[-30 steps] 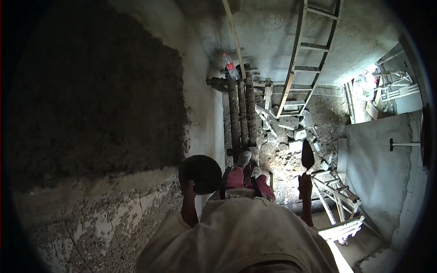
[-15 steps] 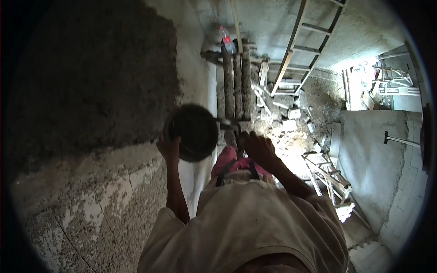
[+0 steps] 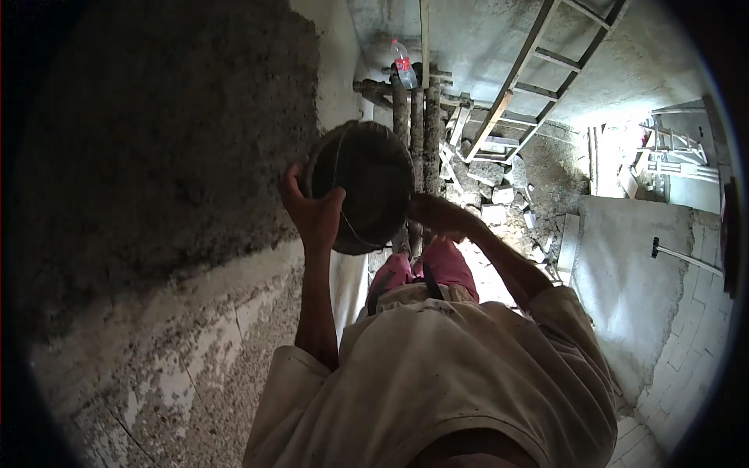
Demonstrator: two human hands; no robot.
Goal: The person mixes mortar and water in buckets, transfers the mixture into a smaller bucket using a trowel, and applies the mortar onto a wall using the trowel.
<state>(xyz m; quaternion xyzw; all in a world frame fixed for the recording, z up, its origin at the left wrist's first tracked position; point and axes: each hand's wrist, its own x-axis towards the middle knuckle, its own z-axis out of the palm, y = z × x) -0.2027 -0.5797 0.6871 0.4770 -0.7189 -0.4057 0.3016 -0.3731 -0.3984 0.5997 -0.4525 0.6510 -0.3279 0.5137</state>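
A dark round bucket [image 3: 394,160] is held up in front of me, tilted so that its inside shows. My left hand [image 3: 314,210] grips its left rim, with the thumb over the edge and the fingers round the outside. A thin wire handle [image 3: 338,156] crosses the bucket's mouth near that thumb. At the bucket's lower right edge is my right hand [image 3: 438,217], its fingers curled and partly hidden by the bucket and by shadow. What it holds does not show. Left of the bucket rises a wall with a dark, rough plaster patch [image 3: 172,140].
Wooden poles [image 3: 417,132] lie side by side below me, with a plastic bottle [image 3: 404,66] at their far end. A wooden ladder [image 3: 519,86] leans on the far wall. Broken blocks [image 3: 493,214] litter the floor to the right. A long-handled hammer [image 3: 686,257] is by the right wall.
The bucket has moved up and right and tilted more toward me. My right hand has come against its right side; the bladed tool seen there before is out of sight.
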